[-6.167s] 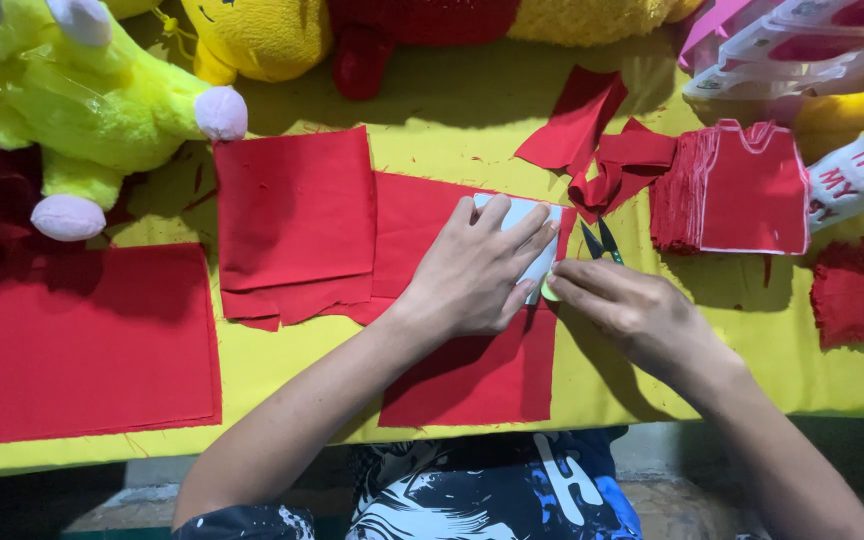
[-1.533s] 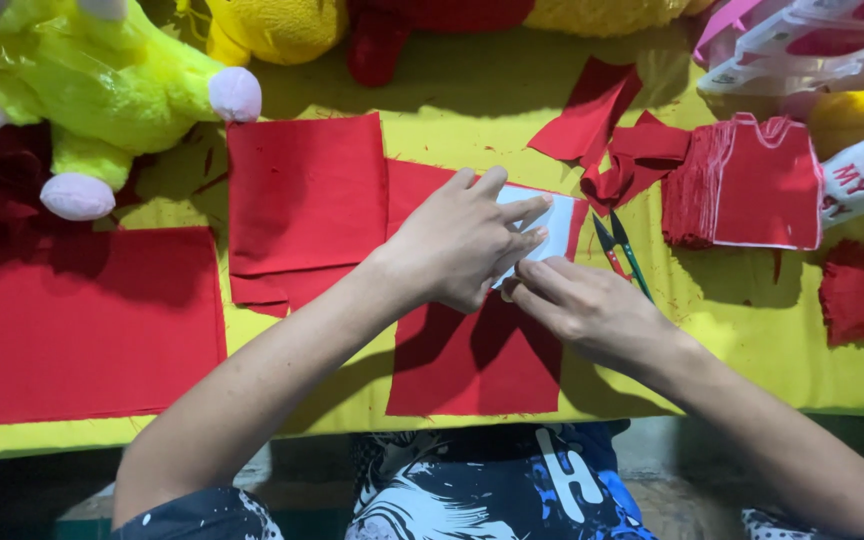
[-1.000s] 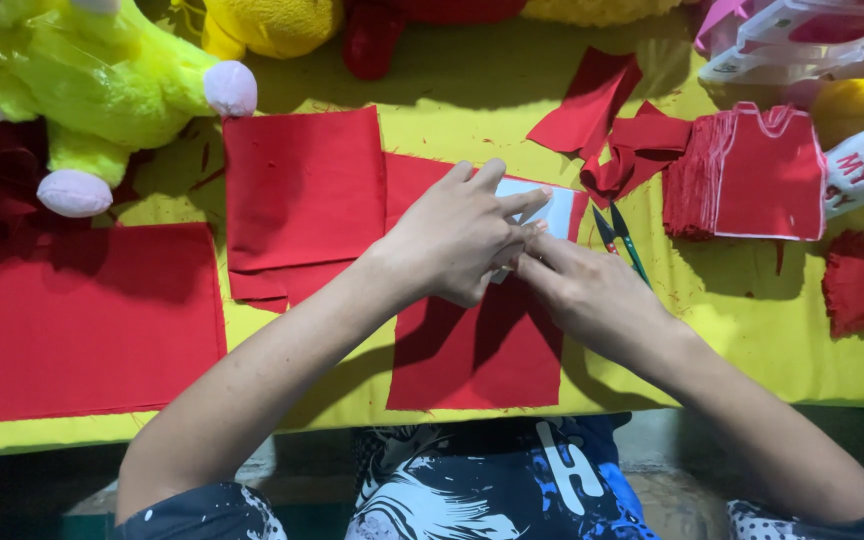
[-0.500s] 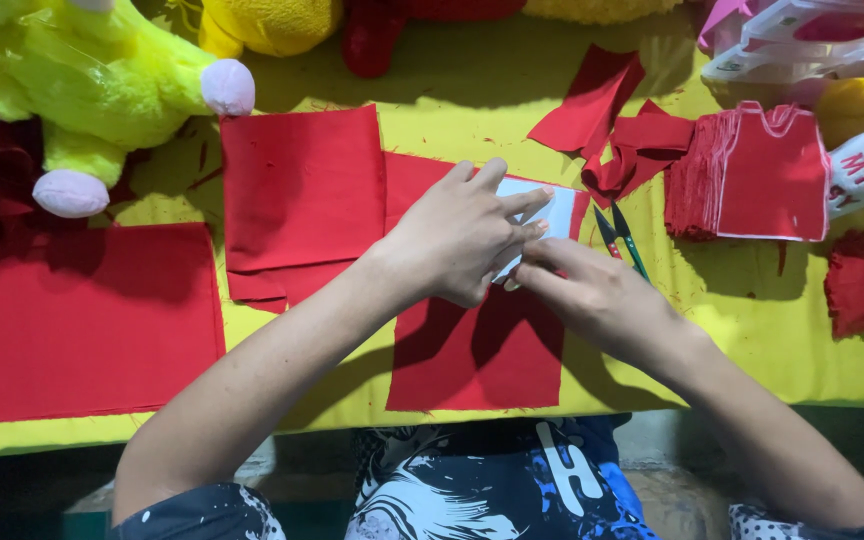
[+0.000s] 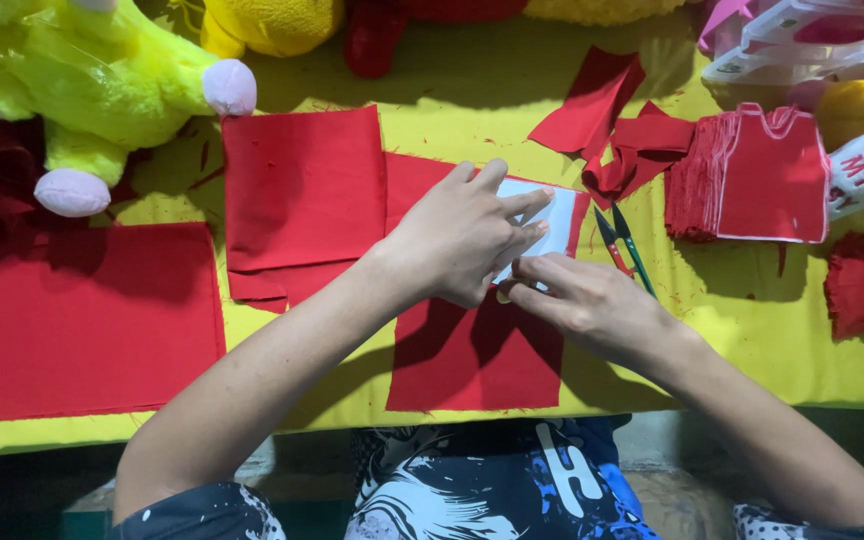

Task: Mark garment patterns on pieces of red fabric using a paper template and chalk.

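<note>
The person's left hand (image 5: 467, 232) lay flat, fingers spread, pressing a white paper template (image 5: 552, 222) down onto a red felt sheet (image 5: 472, 350) near the middle of the frame. The right hand (image 5: 582, 300) sat just below and right of it, fingertips pinched around something small and yellowish at the template's lower edge; what it was, I could not tell. Template and felt rested on a yellow table covering (image 5: 472, 100). Just right of the template lay small snips with green and red handles (image 5: 622, 240), untouched. Further right stood a stack of red shirt-shaped cut-outs (image 5: 762, 175), and red scraps (image 5: 602, 110) lay above the snips. A second red sheet (image 5: 302, 190) overlapped the worked one at centre left, and a larger red sheet (image 5: 72, 320) filled the lower left. A green plush toy (image 5: 82, 70) sat in the upper left corner, a yellow plush toy (image 5: 272, 20) along the top edge.
</note>
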